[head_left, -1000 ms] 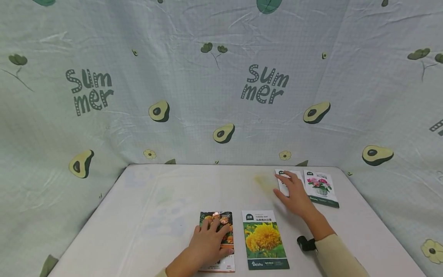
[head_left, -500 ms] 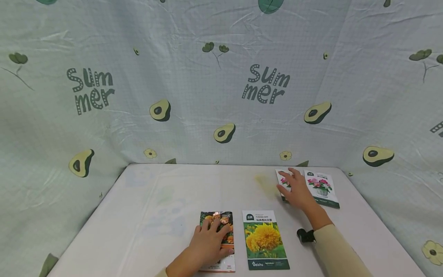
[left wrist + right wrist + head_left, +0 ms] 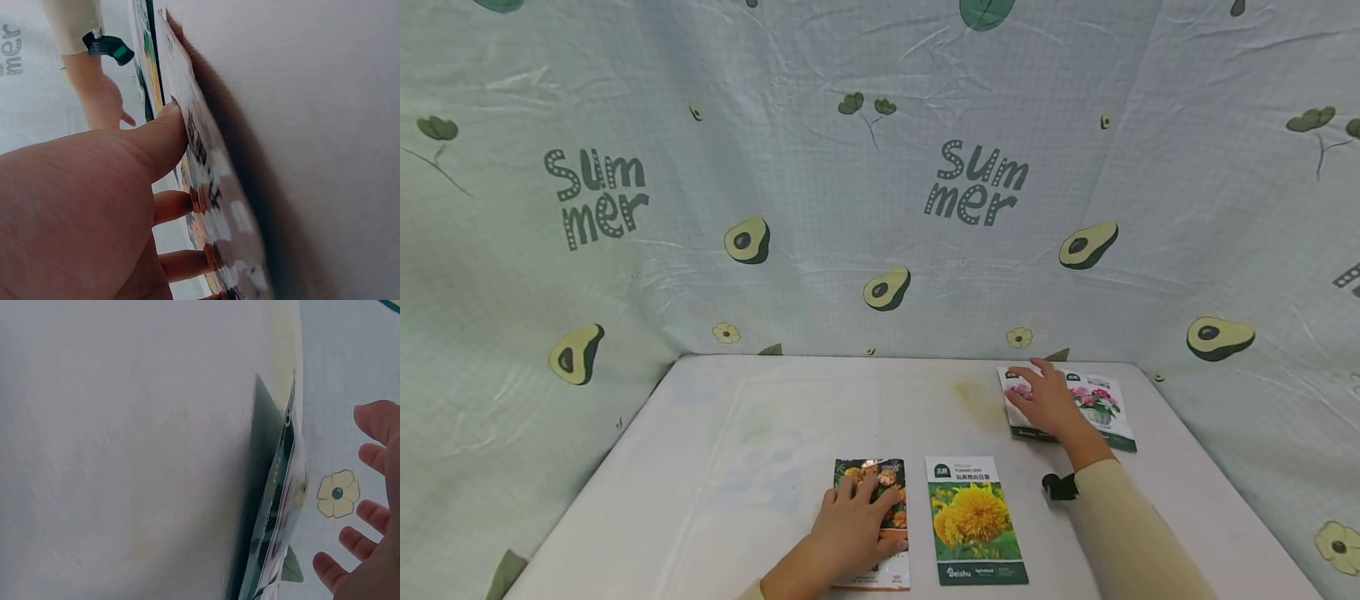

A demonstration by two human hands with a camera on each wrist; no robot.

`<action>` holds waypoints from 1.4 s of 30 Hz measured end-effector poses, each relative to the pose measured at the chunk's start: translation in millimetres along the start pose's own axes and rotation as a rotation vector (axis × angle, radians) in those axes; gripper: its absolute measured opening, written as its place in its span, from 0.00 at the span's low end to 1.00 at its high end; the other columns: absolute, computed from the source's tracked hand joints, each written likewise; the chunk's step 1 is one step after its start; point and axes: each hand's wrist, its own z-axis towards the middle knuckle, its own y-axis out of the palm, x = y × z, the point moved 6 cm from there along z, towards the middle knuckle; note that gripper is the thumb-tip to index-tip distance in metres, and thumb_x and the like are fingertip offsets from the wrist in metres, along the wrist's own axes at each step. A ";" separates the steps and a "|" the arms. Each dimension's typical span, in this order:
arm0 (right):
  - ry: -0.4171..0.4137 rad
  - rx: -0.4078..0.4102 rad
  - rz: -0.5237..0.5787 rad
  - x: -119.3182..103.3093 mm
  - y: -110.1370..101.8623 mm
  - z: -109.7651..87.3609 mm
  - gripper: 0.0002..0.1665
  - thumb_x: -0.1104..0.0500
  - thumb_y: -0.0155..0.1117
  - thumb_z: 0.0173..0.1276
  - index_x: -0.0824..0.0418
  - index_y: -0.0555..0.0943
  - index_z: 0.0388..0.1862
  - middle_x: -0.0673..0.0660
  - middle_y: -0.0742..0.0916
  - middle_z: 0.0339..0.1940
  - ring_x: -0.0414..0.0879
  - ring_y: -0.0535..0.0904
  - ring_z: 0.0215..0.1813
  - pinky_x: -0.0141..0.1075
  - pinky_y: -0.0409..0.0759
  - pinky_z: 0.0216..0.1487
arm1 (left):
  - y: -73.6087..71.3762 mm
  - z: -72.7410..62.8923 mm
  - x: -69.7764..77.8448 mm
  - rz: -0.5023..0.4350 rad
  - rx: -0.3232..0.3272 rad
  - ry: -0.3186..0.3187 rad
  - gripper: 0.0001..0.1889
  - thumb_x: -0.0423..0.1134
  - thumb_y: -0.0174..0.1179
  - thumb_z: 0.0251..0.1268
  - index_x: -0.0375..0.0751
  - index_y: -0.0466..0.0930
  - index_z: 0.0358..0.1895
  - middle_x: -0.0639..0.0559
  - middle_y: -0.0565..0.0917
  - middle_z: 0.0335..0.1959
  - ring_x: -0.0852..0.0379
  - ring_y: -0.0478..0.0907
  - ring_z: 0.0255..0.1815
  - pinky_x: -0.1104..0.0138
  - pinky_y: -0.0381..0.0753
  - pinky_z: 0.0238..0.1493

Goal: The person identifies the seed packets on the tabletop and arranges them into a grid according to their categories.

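My left hand (image 3: 850,525) rests on a seed packet with orange flowers (image 3: 891,521), fingers spread across its front. In the left wrist view its thumb (image 3: 165,140) and fingertips touch the packet's printed face. My right hand (image 3: 1048,402) hovers with spread fingers over a pink-flower seed packet (image 3: 1026,423) at the back right, covering part of it. The right wrist view shows that packet (image 3: 275,506) flat on the table, apart from the fingers. A second pink-flower packet (image 3: 1105,417) lies just right of it, its left edge hidden by my right hand.
A seed packet with a yellow flower (image 3: 976,521) lies to the right of my left hand. The white table (image 3: 730,467) ends at a patterned cloth wall (image 3: 820,192). A black wrist camera (image 3: 1060,487) sticks out from the right sleeve.
My right hand has moved to the right and slightly back over the left pink-flower packet, showing more of its front. The left hand and the packets have stayed in place.
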 end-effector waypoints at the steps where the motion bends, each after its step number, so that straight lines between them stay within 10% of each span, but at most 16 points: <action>1: 0.006 -0.009 -0.011 2.1 -0.3 1.1 0.32 0.47 0.61 0.77 0.56 0.71 0.75 0.72 0.59 0.80 0.76 0.56 0.76 0.73 0.63 0.67 | 0.3 0.5 0.4 0.000 -0.009 0.002 0.34 0.70 0.60 0.63 0.64 0.71 0.71 0.47 0.71 0.69 0.39 0.66 0.64 0.45 0.71 0.51; 42: 0.072 -0.235 -0.091 9.8 11.9 13.3 0.32 0.49 0.60 0.76 0.59 0.73 0.74 0.72 0.71 0.75 0.73 0.65 0.74 0.67 0.65 0.71 | -3.5 -1.7 2.6 -0.004 -0.019 -0.023 0.35 0.69 0.63 0.62 0.63 0.72 0.71 0.46 0.71 0.68 0.39 0.66 0.64 0.43 0.71 0.53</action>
